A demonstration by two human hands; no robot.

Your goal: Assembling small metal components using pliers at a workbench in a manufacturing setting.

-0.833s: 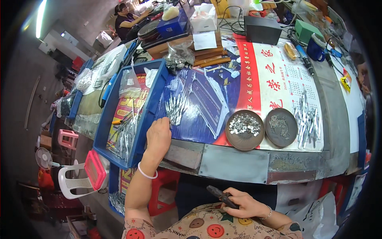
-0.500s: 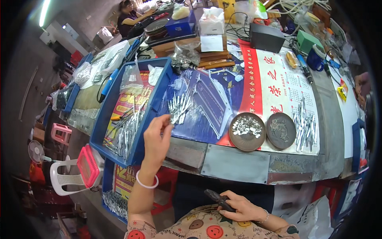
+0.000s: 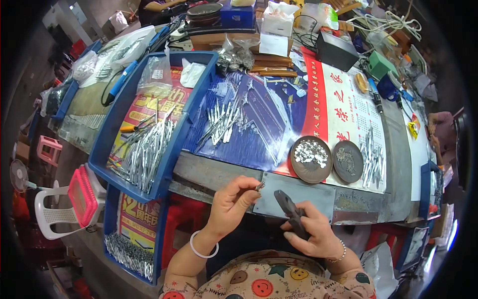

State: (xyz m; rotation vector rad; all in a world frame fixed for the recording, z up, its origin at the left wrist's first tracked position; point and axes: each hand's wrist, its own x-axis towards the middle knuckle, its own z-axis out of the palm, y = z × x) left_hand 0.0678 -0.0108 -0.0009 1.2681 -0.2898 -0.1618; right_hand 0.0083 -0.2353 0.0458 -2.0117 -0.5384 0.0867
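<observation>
My left hand point(image 3: 231, 204) pinches a small metal piece point(image 3: 260, 186) between thumb and fingertips, above the table's front edge. Its exact kind is too small to make out. Close by on the right, my right hand point(image 3: 314, 231) is wrapped round dark pliers point(image 3: 290, 209), their head pointing up and left, apart from the metal piece. Beyond my left hand, a loose pile of slim silver metal strips point(image 3: 224, 122) lies on the blue printed sheet point(image 3: 199, 142). Two round brown dishes stand further right: one dish point(image 3: 301, 175) holds shiny discs, the other dish point(image 3: 343, 178) tiny metal parts.
On the left stands a blue tray point(image 3: 164, 192) full of metal strips, with a second blue bin point(image 3: 110, 219) lower down. More strips point(image 3: 372, 159) lie right of the dishes. A black box point(image 3: 338, 50) and a blue mug point(image 3: 387, 87) stand at the back.
My left hand has come from the strip pile toward me and right, now pinching a small metal piece. My right hand has raised the pliers from my lap to the table edge beside it.
</observation>
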